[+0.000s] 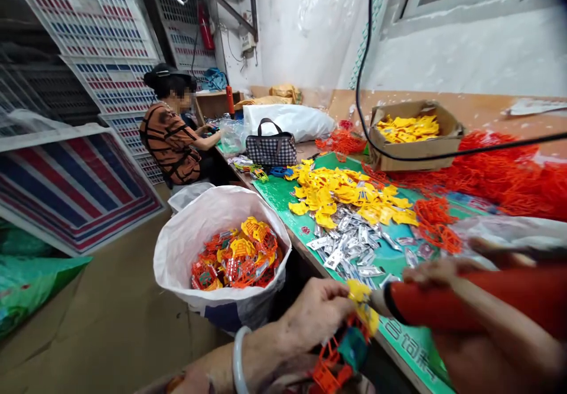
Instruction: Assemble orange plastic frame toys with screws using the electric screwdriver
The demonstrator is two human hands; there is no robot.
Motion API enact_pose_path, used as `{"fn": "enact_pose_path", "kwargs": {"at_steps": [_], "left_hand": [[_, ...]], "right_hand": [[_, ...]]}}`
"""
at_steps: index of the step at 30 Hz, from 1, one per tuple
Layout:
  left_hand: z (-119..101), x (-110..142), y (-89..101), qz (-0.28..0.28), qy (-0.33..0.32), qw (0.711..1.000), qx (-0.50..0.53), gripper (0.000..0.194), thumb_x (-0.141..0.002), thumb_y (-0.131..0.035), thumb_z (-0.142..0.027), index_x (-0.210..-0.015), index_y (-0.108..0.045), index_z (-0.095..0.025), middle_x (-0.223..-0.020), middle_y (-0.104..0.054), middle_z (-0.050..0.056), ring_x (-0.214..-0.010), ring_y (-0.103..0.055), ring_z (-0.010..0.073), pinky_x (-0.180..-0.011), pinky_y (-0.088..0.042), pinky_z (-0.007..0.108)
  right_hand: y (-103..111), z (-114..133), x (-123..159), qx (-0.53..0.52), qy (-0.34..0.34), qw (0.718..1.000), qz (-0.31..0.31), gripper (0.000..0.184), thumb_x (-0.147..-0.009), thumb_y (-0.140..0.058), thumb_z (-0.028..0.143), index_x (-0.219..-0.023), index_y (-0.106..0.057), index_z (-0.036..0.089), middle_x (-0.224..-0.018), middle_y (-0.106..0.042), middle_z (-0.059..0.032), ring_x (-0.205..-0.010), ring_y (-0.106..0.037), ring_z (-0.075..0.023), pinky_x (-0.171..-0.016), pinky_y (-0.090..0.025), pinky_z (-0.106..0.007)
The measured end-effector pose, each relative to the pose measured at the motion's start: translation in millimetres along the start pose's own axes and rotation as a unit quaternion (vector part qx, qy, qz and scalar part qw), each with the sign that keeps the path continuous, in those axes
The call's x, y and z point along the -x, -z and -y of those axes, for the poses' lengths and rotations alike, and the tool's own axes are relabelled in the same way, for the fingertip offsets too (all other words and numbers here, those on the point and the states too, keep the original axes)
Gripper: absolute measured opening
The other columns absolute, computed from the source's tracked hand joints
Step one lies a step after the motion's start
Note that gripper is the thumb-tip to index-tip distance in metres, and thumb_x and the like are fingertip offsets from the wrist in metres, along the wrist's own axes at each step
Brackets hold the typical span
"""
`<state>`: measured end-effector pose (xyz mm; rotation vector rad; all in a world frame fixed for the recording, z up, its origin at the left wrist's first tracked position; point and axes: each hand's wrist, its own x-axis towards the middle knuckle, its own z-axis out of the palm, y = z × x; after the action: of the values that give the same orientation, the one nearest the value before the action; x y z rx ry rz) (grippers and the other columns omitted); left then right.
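Observation:
My left hand (312, 311), with a pale bangle (240, 358) at its wrist, pinches a yellow plastic part (361, 292) of a small assembly. An orange lattice frame (330, 367) and a dark green piece (353, 348) hang below it. My right hand (500, 329), blurred, is wrapped round a red electric screwdriver (419, 304). The tool lies level, its grey tip meeting the yellow part. Beyond my hands, a heap of yellow plastic parts (341, 187) lies on the green-covered table (277, 196), beside small silvery packets or pieces (349, 243) I cannot make out clearly.
A white sack (170, 264) of orange and yellow assemblies stands left of the table. Behind are a carton (414, 158) of yellow parts, orange lattice pieces (505, 169) and a checkered bag (271, 149). A black cable (361, 81) hangs in front. Another person (170, 140) sits at far left.

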<state>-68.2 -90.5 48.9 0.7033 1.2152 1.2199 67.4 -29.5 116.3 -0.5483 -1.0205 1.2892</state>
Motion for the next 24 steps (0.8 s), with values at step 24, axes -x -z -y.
{"fn": "enact_pose_path", "kwargs": {"at_steps": [24], "left_hand": [[-11.7, -34.9, 123.7, -0.319, -0.193, 0.759, -0.534, 0.014, -0.078, -0.059, -0.025, -0.085, -0.069, -0.019, -0.104, -0.071, 0.014, -0.109, -0.057, 0.0357, -0.098, -0.04, 0.051]], "right_hand": [[-30.5, -62.7, -78.1, 0.07, -0.025, 0.997, -0.022, 0.029, -0.055, -0.082, 0.033, -0.068, -0.065, 0.014, -0.057, -0.064, -0.0004, -0.049, -0.058, -0.0167, -0.05, -0.048, -0.03]]}}
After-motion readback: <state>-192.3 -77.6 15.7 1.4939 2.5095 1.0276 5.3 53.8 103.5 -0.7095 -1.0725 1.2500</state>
